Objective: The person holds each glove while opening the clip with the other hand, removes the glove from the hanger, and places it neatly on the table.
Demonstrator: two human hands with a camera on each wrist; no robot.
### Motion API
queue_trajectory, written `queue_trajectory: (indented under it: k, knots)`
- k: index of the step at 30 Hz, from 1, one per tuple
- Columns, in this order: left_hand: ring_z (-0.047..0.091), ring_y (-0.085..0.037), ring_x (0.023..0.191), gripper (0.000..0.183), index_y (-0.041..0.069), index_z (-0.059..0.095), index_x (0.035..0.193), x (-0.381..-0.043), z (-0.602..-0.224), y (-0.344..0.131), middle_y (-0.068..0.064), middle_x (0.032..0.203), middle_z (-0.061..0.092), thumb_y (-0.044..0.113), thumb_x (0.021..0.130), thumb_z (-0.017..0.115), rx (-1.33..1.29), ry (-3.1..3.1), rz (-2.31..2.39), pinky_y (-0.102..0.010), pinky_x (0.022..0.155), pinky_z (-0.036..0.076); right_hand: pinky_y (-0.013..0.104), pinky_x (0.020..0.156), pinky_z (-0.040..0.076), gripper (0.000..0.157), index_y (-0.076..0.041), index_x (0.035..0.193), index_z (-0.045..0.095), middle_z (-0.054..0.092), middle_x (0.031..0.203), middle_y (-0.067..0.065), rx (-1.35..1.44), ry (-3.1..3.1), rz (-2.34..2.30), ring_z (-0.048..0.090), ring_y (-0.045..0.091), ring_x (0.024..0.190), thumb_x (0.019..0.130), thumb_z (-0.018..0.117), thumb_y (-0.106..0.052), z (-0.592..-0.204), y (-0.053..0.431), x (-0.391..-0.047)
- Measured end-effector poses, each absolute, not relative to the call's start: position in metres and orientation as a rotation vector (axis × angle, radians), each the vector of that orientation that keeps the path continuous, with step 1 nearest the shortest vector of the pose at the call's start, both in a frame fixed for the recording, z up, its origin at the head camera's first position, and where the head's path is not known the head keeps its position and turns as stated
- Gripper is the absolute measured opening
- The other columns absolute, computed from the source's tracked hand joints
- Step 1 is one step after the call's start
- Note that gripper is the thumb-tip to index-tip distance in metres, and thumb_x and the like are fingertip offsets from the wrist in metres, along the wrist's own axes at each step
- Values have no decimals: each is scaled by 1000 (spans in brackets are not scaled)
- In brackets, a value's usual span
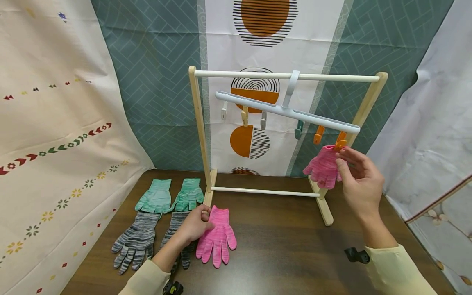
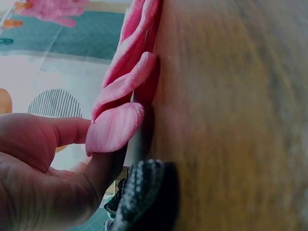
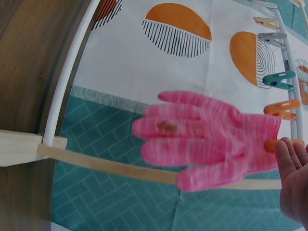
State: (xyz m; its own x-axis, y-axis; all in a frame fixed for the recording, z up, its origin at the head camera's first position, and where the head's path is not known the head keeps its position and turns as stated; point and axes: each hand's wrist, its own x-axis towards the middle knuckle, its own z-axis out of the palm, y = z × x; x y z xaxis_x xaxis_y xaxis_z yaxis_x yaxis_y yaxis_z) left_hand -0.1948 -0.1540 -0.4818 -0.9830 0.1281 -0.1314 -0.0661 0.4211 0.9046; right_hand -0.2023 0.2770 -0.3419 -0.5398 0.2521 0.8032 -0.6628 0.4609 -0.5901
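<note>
My left hand point(image 1: 195, 224) pinches the thumb side of a pink glove point(image 1: 221, 237) lying on the table; the left wrist view shows the glove's edge point(image 2: 114, 129) between thumb and finger. A second pink glove point(image 1: 323, 166) hangs by its cuff from an orange clip point(image 1: 340, 143) at the hanger's right end. My right hand point(image 1: 361, 176) is up at that cuff, its fingertips on the orange clip point(image 3: 271, 145). The pale blue hanger point(image 1: 273, 108) hooks over the rack's top bar and slopes down to the right.
Several other clips, among them a teal clip point(image 1: 298, 129) and another orange clip point(image 1: 318, 135), hang along the hanger. Grey striped gloves point(image 1: 138, 239) and green gloves point(image 1: 155, 196) lie at the left of the table. The wooden rack's right foot point(image 1: 324, 209) stands below the hanging glove.
</note>
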Motion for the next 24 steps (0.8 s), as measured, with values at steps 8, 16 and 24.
queue_trajectory:
  k: [8,16,24]
  knots:
    - [61,-20,72,43,-5,59,127,-192,-477,-157,-9,86,65,-6,88,77,81,2649,1423,-35,61,51,17,94,53,34,11,129,69,74,118,25,277,-1786,1208,73,9,102,95,72,10,-336,280,-193]
    - [58,-18,66,46,-5,58,130,-192,-477,-161,-5,81,64,-3,88,78,107,2739,1346,-34,59,49,18,96,52,34,9,129,70,74,118,19,175,-1800,1167,70,6,101,96,73,5,-333,288,-190]
    - [56,-18,67,47,-4,60,132,-189,-472,-160,-5,82,61,0,89,79,86,2814,1265,-34,59,48,19,98,52,37,4,132,71,74,121,10,121,-1828,1137,68,7,105,96,77,0,-341,306,-202]
